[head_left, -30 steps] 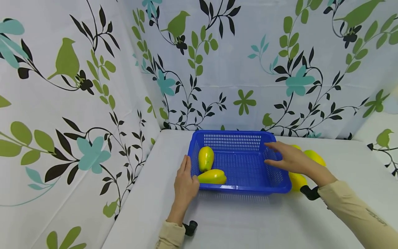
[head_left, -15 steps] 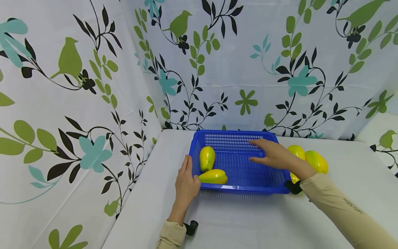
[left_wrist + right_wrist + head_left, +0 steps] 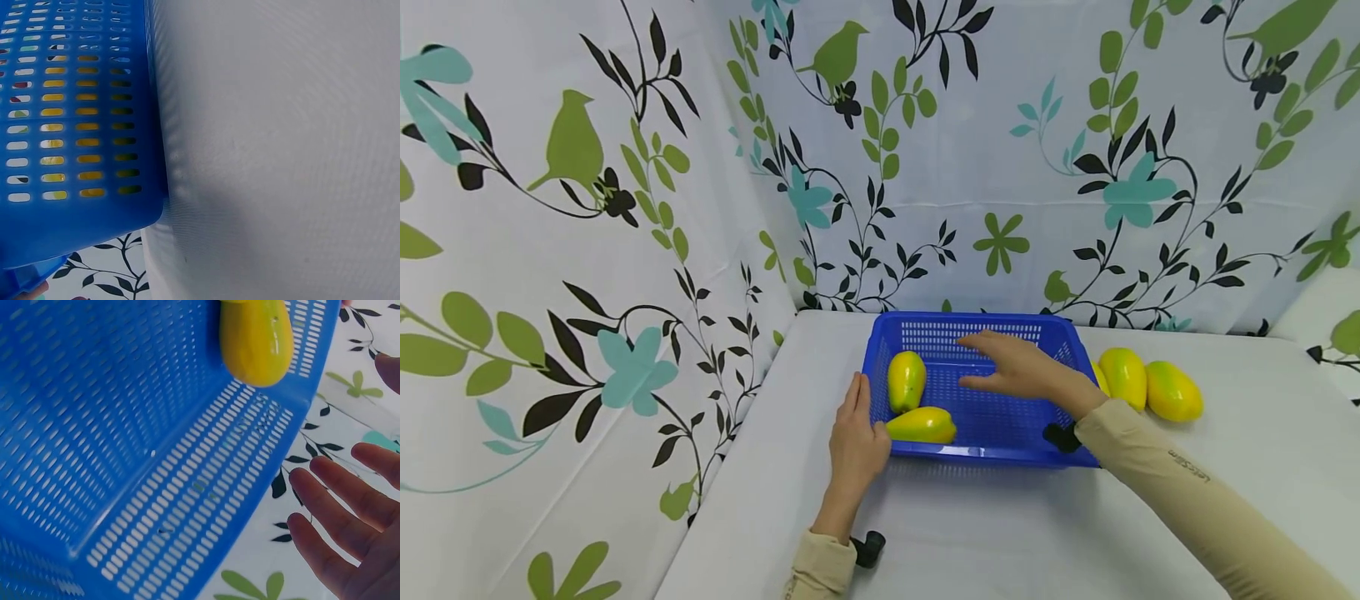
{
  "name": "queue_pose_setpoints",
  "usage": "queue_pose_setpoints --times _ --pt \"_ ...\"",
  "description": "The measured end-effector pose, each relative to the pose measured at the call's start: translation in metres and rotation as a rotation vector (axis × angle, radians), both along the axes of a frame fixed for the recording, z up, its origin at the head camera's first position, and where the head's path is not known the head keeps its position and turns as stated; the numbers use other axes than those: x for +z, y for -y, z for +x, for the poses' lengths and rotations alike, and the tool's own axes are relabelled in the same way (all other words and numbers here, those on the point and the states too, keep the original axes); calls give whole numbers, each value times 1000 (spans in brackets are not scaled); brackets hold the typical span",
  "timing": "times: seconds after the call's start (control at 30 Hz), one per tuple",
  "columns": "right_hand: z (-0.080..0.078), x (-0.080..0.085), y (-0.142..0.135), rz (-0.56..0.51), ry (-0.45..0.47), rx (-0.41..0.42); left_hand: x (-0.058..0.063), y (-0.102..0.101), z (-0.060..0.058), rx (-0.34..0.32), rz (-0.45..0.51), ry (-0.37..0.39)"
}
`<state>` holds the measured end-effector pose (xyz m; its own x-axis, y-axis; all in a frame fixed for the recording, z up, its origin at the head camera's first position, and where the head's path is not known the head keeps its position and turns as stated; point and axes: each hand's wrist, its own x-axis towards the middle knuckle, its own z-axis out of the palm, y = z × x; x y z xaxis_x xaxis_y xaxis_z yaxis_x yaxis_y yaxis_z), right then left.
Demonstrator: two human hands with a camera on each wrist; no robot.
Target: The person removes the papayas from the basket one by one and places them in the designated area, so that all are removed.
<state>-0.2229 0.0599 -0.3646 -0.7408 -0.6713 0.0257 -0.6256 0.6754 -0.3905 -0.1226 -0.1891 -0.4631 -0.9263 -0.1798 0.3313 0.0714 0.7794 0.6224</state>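
A blue perforated plastic basket [image 3: 1000, 457] stands on the white-covered table. Two glossy yellow papaya-like fruits lie at its left end: one upright fruit [image 3: 906, 382] along the left wall, and one sideways fruit [image 3: 922, 425] by the front wall. My left hand [image 3: 857, 437] lies against the basket's front left corner, fingers straight along the outside. Over the basket's middle hovers my right hand [image 3: 1018, 367], holding nothing. Its fingers [image 3: 331, 512] are spread and the thumb is apart in the right wrist view. In the left wrist view, yellow shows through the basket wall [image 3: 75, 219].
To the right of the basket sit more yellow fruits, among them a middle fruit [image 3: 1124, 377] and a right fruit [image 3: 1174, 392], partly behind my right sleeve [image 3: 1187, 479]. A patterned cloth [image 3: 985, 167] hangs behind and at the left of the table [image 3: 970, 533].
My right hand has moved left from the basket's right rim to over its middle, uncovering the fruits on the right. The left hand stays at the corner; both fruits in the basket stay put.
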Motion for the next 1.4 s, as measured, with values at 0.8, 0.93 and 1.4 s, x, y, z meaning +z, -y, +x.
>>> queue_pose_setpoints --times 0.8,0.93,1.4 --pt "-37 -25 80 71 103 66 2 2 0 -2 -50 -2" --pt "-41 -32 91 96 151 54 0 1 0 0 -56 -14" --pt "-53 -57 115 159 212 1 1 2 1 0 -61 -26"
